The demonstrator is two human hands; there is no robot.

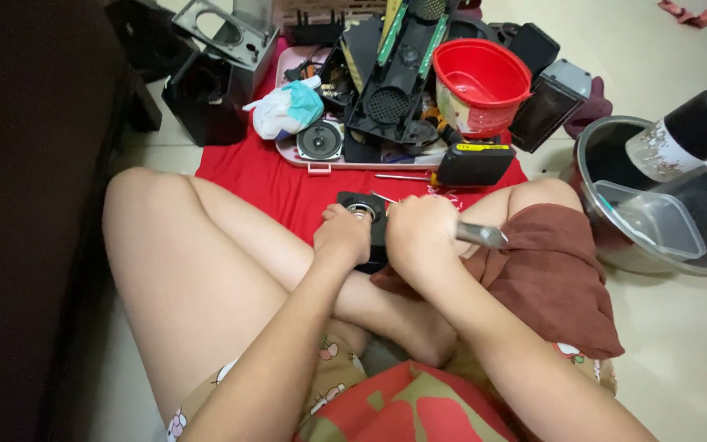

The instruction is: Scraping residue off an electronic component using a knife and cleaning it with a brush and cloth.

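Between crossed legs, small black speaker [363, 211], metal-ringed centre

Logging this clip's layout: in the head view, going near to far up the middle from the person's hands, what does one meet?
Left hand and right hand on a small black speaker part → red cloth → round loose speaker in the pink tray → long black speaker housing.

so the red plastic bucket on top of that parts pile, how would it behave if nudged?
The red bucket looks thin-walled plastic, so probably light and a bit flexible. It sits tilted on uneven black speaker parts, so a nudge may well tip or slide it. Its round wall could let it roll once toppled.
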